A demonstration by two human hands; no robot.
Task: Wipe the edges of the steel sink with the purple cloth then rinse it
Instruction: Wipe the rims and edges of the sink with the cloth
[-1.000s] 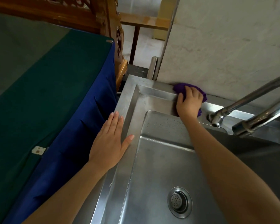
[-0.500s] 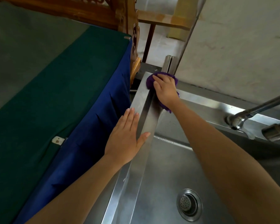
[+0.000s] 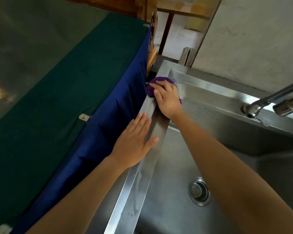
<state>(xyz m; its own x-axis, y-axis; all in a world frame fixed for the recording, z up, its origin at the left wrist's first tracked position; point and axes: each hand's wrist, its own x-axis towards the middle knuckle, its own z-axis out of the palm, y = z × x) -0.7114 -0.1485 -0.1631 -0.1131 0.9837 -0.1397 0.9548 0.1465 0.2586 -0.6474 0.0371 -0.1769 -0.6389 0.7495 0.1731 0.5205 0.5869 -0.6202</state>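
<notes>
Since the earlier frame the purple cloth (image 3: 155, 85), soft, light and best pressed flat under the right hand (image 3: 167, 98), has been drawn down the steel sink (image 3: 152, 149) rim at frame centre, while the left hand (image 3: 134, 141) lies flat and empty.

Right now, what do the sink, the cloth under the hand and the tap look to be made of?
The sink looks like brushed stainless steel: grey, with streaky reflections along its flat rim. The purple cloth seems a soft, fuzzy fabric, perhaps microfibre, bunched under the right hand. The tap looks like polished metal, probably chromed, with bright highlights.
</notes>
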